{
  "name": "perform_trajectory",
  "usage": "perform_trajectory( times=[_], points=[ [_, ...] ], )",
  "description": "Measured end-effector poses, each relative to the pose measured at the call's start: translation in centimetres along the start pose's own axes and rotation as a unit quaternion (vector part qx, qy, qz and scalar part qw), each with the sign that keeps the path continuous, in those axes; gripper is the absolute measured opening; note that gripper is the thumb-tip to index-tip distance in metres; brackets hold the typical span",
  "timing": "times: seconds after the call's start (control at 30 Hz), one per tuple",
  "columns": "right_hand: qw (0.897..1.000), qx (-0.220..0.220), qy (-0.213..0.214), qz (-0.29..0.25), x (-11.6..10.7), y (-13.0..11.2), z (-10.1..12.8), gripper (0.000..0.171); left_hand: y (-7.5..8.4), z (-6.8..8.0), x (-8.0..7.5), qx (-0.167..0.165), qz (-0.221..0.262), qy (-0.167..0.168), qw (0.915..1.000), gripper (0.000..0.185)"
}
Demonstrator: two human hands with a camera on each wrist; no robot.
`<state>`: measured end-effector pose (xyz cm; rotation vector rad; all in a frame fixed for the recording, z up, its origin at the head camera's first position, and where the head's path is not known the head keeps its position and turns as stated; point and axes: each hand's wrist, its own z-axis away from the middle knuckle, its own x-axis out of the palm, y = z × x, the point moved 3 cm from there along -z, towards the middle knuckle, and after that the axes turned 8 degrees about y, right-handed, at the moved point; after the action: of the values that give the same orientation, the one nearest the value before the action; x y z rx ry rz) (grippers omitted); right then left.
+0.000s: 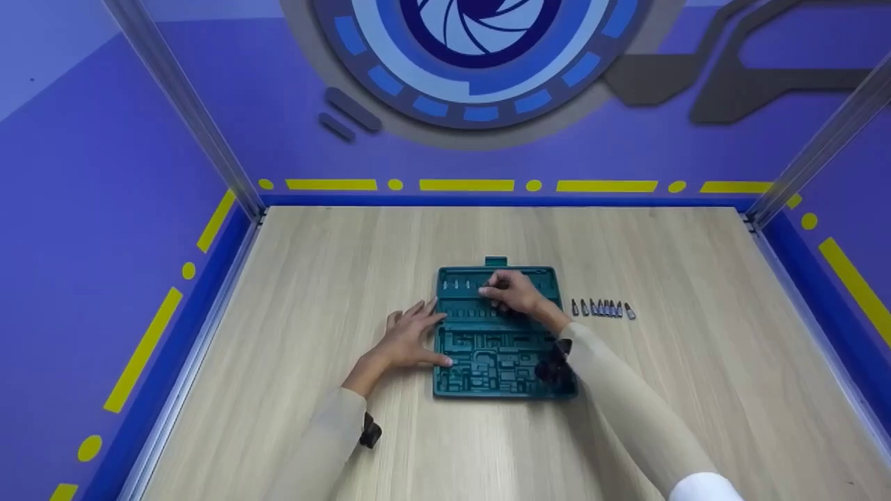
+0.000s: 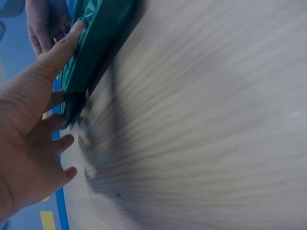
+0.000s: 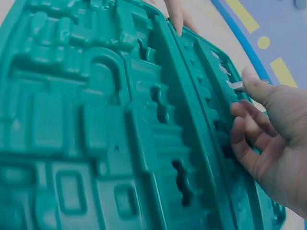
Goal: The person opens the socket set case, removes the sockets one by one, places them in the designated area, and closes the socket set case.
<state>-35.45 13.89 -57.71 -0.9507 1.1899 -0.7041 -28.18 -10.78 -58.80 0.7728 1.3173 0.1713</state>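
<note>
A green plastic tool case [image 1: 505, 394] lies opened flat on the table, its moulded hollows facing up. My right hand [image 1: 511, 291] is over the upper half and pinches a small metal screwdriver bit [image 3: 236, 86] at the row of slots. Left of those fingers, several bits [image 1: 456, 284] stand in that row. My left hand [image 1: 411, 339] rests at the case's left edge, thumb on the rim and fingers spread. In the left wrist view, the thumb [image 2: 72, 36] lies along the case's side wall.
Several loose bits [image 1: 605, 307] with dark tips lie in a row on the wooden table [image 1: 334, 278], right of the case. A latch tab [image 1: 495, 261] sticks out from the far edge. Blue panels [image 1: 209, 83] wall in the table at the back and sides.
</note>
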Motion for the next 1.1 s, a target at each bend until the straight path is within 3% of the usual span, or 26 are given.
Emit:
perform_trajectory(
  times=[0.23,0.43,1.1],
  points=[
    [1.000,0.001,-0.010,-0.010,-2.1,-0.2,1.6,0.017,0.0,0.1,-0.2,0.000,0.003,0.004,1.0000,0.096],
    [1.000,-0.007,-0.008,-0.012,-4.0,0.1,2.8,0.030,0.0,0.2,-0.2,0.001,0.001,0.006,1.0000,0.096],
    [0.999,0.041,-0.010,-0.018,-9.2,2.8,5.5,0.049,0.1,0.1,-0.2,0.011,0.007,-0.001,0.9999,0.096]
  ],
)
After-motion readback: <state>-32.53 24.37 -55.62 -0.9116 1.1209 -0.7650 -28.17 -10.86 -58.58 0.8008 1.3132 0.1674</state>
